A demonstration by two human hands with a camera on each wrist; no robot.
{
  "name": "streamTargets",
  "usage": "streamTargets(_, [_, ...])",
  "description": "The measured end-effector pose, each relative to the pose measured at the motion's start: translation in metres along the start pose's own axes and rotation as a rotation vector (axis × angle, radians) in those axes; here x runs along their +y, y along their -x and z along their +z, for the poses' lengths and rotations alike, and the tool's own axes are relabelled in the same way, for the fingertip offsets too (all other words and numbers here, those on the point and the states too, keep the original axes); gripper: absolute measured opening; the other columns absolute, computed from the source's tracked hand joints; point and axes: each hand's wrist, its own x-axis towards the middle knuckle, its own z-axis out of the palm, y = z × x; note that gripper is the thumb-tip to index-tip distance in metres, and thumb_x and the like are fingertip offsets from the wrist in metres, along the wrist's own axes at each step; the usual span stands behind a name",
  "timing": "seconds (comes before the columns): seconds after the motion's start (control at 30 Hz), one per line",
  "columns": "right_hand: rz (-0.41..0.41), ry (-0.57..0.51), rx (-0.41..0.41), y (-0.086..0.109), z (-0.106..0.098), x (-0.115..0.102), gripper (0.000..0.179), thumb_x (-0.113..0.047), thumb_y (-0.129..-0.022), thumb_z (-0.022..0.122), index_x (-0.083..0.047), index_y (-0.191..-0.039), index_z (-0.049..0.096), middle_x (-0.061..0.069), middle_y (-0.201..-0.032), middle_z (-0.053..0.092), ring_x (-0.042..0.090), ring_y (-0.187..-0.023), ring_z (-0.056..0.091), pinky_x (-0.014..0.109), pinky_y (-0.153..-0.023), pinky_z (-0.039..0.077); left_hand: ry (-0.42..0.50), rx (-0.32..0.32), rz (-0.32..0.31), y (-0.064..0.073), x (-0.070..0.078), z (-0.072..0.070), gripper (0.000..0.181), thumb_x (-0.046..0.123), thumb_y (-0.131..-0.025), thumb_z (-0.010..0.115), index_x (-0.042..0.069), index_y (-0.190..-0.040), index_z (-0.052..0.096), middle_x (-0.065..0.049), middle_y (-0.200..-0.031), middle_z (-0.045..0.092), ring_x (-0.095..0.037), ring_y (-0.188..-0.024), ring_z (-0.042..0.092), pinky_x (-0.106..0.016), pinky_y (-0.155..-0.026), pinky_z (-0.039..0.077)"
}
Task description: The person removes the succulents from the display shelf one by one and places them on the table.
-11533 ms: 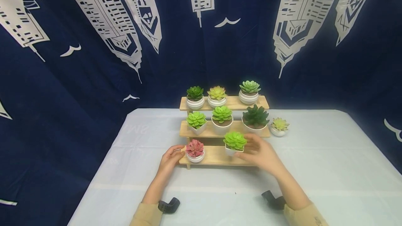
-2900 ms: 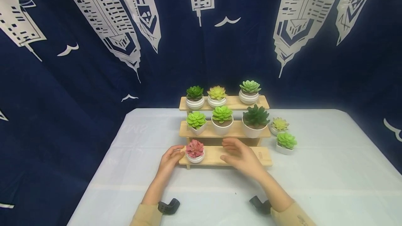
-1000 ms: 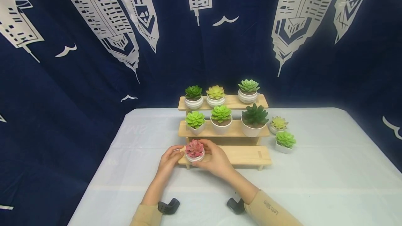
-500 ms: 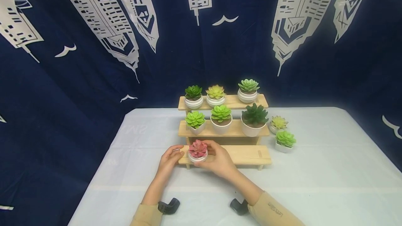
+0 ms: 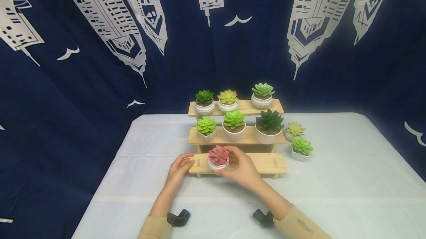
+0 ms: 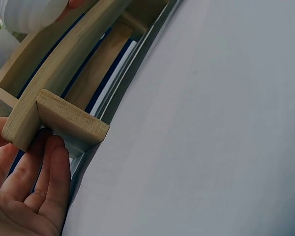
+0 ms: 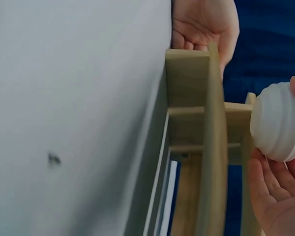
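Note:
My right hand (image 5: pixel 243 168) holds a pink succulent in a ribbed white pot (image 5: pixel 218 157), fingers and thumb around its sides. In the right wrist view the white pot (image 7: pixel 278 122) is raised off the bottom shelf. My left hand (image 5: pixel 179 170) grips the left end of the three-tier wooden stand's bottom shelf (image 5: pixel 263 162). The left wrist view shows its thumb on top of the shelf board (image 6: pixel 27 115) and its fingers under it, beside a leg. Nothing else stands on that bottom shelf.
The middle tier bears a bright green succulent (image 5: pixel 206 127), another green one (image 5: pixel 234 122) and a dark green one (image 5: pixel 269 124). Three more (image 5: pixel 228 100) stand on the top tier. Right of the stand, a yellowish succulent (image 5: pixel 294 131) and a green square-potted one (image 5: pixel 302 148) sit on the white table (image 5: pixel 346 180).
The green square-potted succulent went from my right hand to the table at right. My right hand then took the pink succulent from the shelf's left end and moved it right. My left hand stayed put.

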Motion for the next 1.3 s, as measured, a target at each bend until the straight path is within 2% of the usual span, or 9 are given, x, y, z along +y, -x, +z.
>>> streamTargets(0.17, [-0.036, 0.012, 0.011, 0.002, -0.013, -0.001, 0.069, -0.027, -0.059, 0.09, -0.016, -0.12, 0.057, -0.004, -0.114, 0.063, 0.019, -0.106, 0.059, 0.042, -0.094, 0.043, -0.005, 0.007, -0.012, 0.001, 0.004, 0.001, 0.032, 0.004, -0.092, 0.055, -0.003, -0.123, 0.052, -0.015, -0.107, 0.065, -0.012, -0.085, 0.062, -0.025, -0.075, 0.049])
streamTargets(0.3, [-0.075, -0.021, 0.011, 0.005, -0.025, -0.002, 0.069, -0.022, -0.061, 0.09, -0.017, -0.121, 0.057, -0.003, -0.117, 0.063, 0.02, -0.106, 0.06, 0.041, -0.094, 0.044, -0.013, 0.005, -0.004, 0.01, 0.019, 0.005, 0.032, 0.002, -0.091, 0.054, -0.006, -0.122, 0.052, -0.016, -0.106, 0.065, -0.011, -0.084, 0.062, -0.024, -0.074, 0.049])
streamTargets(0.4, [-0.074, -0.021, 0.02, 0.009, -0.033, -0.003, 0.069, -0.022, -0.061, 0.09, -0.018, -0.121, 0.056, -0.003, -0.116, 0.063, 0.02, -0.105, 0.06, 0.04, -0.093, 0.045, -0.025, 0.001, 0.008, 0.016, 0.028, 0.007, 0.032, 0.002, -0.092, 0.054, -0.008, -0.122, 0.051, -0.017, -0.107, 0.065, -0.011, -0.085, 0.062, -0.024, -0.075, 0.049])
streamTargets(0.5, [-0.072, -0.002, 0.03, 0.012, -0.042, -0.003, 0.069, -0.024, -0.061, 0.089, -0.017, -0.121, 0.056, -0.004, -0.115, 0.063, 0.019, -0.105, 0.06, 0.039, -0.093, 0.045, -0.029, -0.001, 0.003, 0.017, 0.031, 0.008, 0.032, 0.002, -0.092, 0.054, -0.007, -0.122, 0.051, -0.018, -0.108, 0.064, -0.011, -0.086, 0.062, -0.024, -0.076, 0.049])
streamTargets(0.63, [-0.069, 0.004, 0.037, 0.016, -0.054, -0.003, 0.07, -0.023, -0.062, 0.089, -0.015, -0.123, 0.055, -0.001, -0.115, 0.063, 0.02, -0.106, 0.06, 0.039, -0.094, 0.045, -0.026, -0.003, 0.0, 0.016, 0.029, 0.007, 0.032, 0.002, -0.092, 0.054, -0.007, -0.122, 0.051, -0.019, -0.109, 0.064, -0.012, -0.087, 0.062, -0.024, -0.076, 0.049])
streamTargets(0.9, [0.005, 0.061, 0.06, 0.026, -0.079, -0.002, 0.073, -0.026, -0.065, 0.087, -0.011, -0.127, 0.051, 0.011, -0.117, 0.062, 0.031, -0.109, 0.058, 0.05, -0.095, 0.041, -0.004, 0.007, -0.014, 0.001, 0.003, 0.001, 0.034, 0.005, -0.091, 0.057, -0.002, -0.124, 0.052, -0.016, -0.11, 0.064, -0.012, -0.087, 0.062, -0.025, -0.077, 0.049])
streamTargets(1.13, [0.002, 0.111, 0.074, 0.036, -0.095, 0.003, 0.072, -0.025, -0.066, 0.087, -0.007, -0.126, 0.051, 0.013, -0.119, 0.061, 0.032, -0.112, 0.056, 0.05, -0.095, 0.041, -0.018, 0.005, -0.014, -0.001, 0.0, 0.001, 0.035, 0.008, -0.092, 0.057, -0.002, -0.125, 0.052, -0.014, -0.109, 0.065, -0.013, -0.088, 0.062, -0.025, -0.077, 0.049])
streamTargets(1.3, [-0.004, 0.135, 0.076, 0.043, -0.103, 0.011, 0.074, -0.026, -0.066, 0.087, -0.012, -0.128, 0.051, 0.007, -0.122, 0.06, 0.029, -0.111, 0.056, 0.048, -0.093, 0.043, -0.013, 0.012, -0.015, 0.0, 0.0, 0.001, 0.034, 0.008, -0.092, 0.057, -0.002, -0.124, 0.052, -0.015, -0.109, 0.064, -0.012, -0.088, 0.062, -0.025, -0.077, 0.049])
